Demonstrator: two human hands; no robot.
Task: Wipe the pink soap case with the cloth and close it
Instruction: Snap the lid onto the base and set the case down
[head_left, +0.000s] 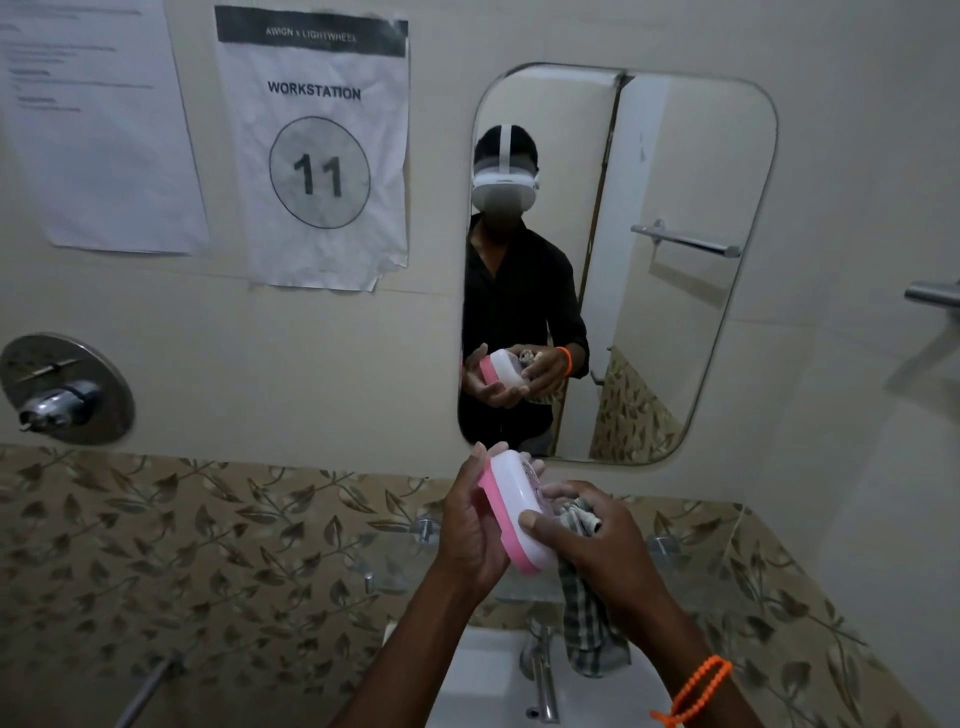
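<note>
The pink soap case (511, 512) with its whitish translucent lid is held up in front of me, tilted on its long edge, lid and base together. My left hand (467, 525) grips it from the left, fingers curled round its far end. My right hand (587, 540) holds the checked grey cloth (584, 618) bunched in its fingers, and its thumb presses on the lid's near part. The cloth's tail hangs down toward the basin.
A white washbasin (483, 675) with a chrome tap (540, 670) lies below my hands. A glass shelf (395, 561) runs along the leaf-patterned tiles. The mirror (675, 260) reflects me and the case. A shower valve (65, 389) sits at left, papers above.
</note>
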